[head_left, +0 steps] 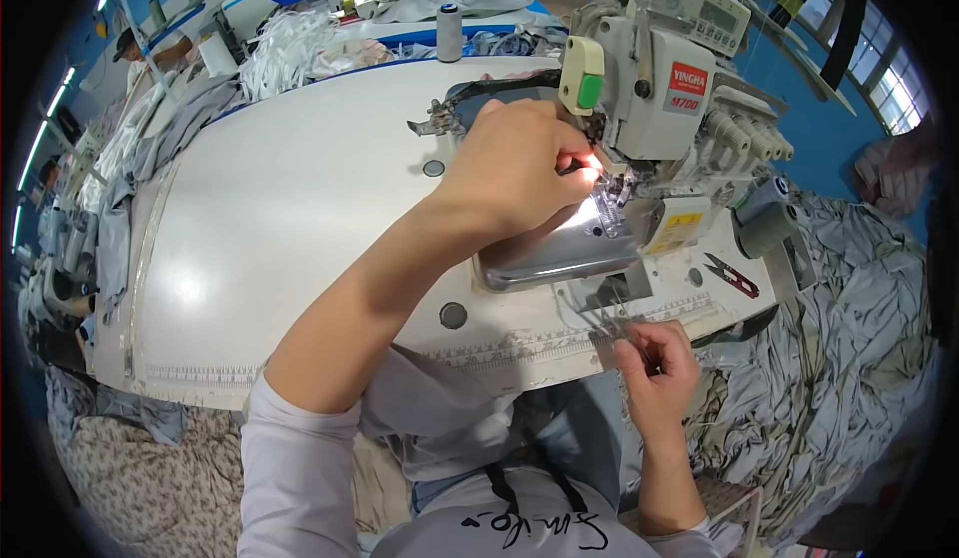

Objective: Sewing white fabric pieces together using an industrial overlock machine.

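An overlock sewing machine (654,88) stands at the right of the white table. My left hand (519,163) reaches across its metal bed plate (559,253) to the lit needle area. Its thumb and fingers are pinched together beside the presser foot (616,190); what they hold, if anything, is hidden. By the table's front edge, my right hand (659,363) is closed with its fingers curled. Thin grey strands (602,320), which look like threads, stick out from its fingertips over the printed ruler strip.
Red-handled thread snips (732,275) lie right of the machine, near grey thread cones (767,220). Crumpled grey fabric (849,358) is heaped at the right. A grey thread spool (450,33) stands at the table's far edge, before piled white strips (290,53). Another person (165,53) sits far left.
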A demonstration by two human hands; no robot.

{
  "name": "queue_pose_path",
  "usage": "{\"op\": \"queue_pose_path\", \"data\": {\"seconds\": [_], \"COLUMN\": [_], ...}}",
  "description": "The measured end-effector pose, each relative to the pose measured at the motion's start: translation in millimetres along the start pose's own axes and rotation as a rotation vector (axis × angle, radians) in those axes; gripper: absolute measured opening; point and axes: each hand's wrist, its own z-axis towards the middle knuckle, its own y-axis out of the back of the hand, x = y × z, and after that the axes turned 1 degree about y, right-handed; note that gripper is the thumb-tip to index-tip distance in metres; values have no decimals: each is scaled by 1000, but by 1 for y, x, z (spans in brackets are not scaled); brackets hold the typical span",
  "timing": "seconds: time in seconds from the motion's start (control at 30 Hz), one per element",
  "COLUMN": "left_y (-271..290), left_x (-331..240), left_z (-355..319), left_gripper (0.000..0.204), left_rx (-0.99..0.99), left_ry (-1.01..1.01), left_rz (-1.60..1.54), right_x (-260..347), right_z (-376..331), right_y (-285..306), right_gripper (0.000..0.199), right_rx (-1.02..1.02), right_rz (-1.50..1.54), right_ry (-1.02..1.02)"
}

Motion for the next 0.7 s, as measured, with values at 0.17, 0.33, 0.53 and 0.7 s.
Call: {"op": "queue_pose_path", "data": {"seconds": [0.17, 0.33, 0.53, 0.7], "left_y": [2, 14, 22, 28], "left_x": [3, 2, 7, 6], "left_z": [-1, -4, -10, -16], "left_gripper": [18, 15, 12, 10], "left_rx": [-21, -21, -58, -107], "left_ry": [33, 34, -57, -119], "left_rz": [-23, -43, 85, 241], "right_x": [1, 4, 6, 24], "right_z": [-1, -1, 0, 12], "right_y": [1, -2, -3, 0], "right_gripper": [17, 18, 18, 22], "right_rx": [19, 23, 18, 3], "right_rz": [-18, -5, 35, -51], "right_ry": [0, -6, -9, 126]}}
